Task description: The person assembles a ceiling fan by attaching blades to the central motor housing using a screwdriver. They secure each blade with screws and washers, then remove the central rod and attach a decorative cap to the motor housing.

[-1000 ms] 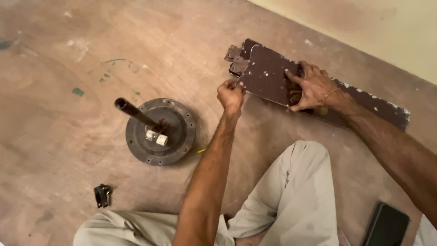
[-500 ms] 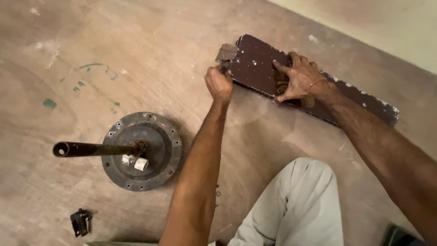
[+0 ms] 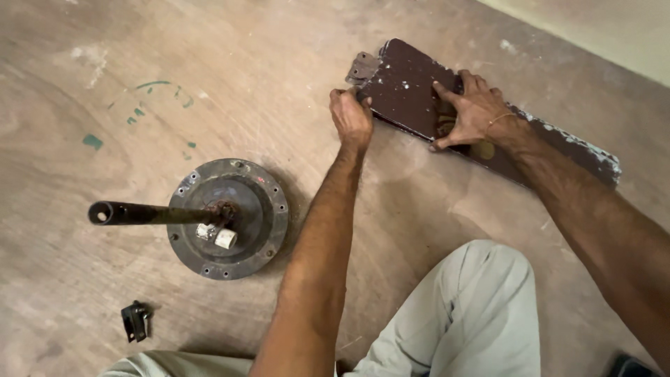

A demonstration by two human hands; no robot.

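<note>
Nearest, at seven o'clock on the scuffed brown floor (image 3: 84, 293): small black clip-like metal piece (image 3: 135, 320). Beyond, at nine o'clock: round grey metal motor housing (image 3: 251, 241) with dark rod (image 3: 139, 213) pointing left. Farther, at twelve o'clock: left hand (image 3: 351, 115) curled narrow, gripping the near edge of the long dark-brown paint-flecked blade (image 3: 405, 87). At one o'clock: right hand (image 3: 471, 112) spread wide, pressing flat on that blade.
</note>
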